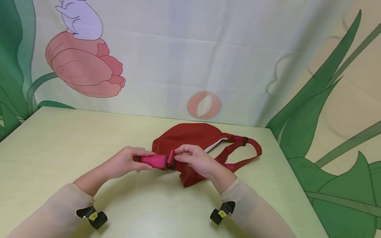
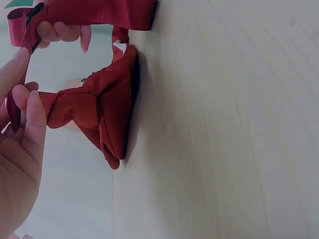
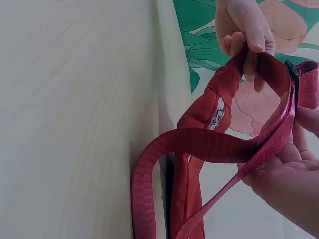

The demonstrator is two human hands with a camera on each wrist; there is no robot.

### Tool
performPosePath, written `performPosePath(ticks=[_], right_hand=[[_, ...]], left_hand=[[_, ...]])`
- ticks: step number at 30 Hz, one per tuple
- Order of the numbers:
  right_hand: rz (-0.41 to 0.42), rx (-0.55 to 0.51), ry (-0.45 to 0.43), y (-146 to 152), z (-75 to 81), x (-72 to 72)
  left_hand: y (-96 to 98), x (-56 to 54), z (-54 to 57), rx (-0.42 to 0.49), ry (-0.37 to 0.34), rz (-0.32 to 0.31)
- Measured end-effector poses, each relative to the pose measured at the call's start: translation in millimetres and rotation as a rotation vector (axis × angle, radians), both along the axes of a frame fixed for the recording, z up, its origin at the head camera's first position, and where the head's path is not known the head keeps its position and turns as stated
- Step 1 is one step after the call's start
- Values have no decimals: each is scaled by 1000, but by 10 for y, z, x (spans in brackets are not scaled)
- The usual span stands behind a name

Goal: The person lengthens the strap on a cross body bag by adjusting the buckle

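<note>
A red waist bag (image 1: 190,134) lies on the table with its strap lifted at the near side. My left hand (image 1: 126,161) pinches the strap (image 1: 153,161) between thumb and fingers; the right wrist view shows the left hand (image 3: 249,27) gripping it close to the bag's end. Just right of it, my right hand (image 1: 197,162) pinches the strap beside a dark slider buckle (image 3: 292,71), where the webbing forms a small raised loop (image 1: 170,159). A zipper pull (image 3: 218,115) shows on the bag. The right fingertips are partly hidden behind the webbing.
The pale table (image 1: 74,138) extends around the bag. More strap loops to the bag's right, with a second dark buckle (image 1: 245,141) on it. A printed curtain (image 1: 166,66) hangs behind the table. Both wrists wear small black cameras (image 1: 98,218).
</note>
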State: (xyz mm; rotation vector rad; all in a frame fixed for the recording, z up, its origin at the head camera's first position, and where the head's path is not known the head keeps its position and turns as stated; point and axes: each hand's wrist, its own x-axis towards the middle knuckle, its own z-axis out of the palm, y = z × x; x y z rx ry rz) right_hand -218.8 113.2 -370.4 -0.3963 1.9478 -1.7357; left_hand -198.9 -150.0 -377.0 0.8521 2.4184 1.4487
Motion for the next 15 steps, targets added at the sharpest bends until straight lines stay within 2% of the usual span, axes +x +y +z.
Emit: performPosePath(ticks=[5,12,15], right_hand=[[-2,23,23,-3,7,12],[-65,83,78,15,-6,12],[-59,79,73,23,-14,11]], left_hand=[[-38,-32,-19,-2,15,-10],[-276,-38,-57,-8,-34,112],[-325,-43,-61,-26,-43,100]])
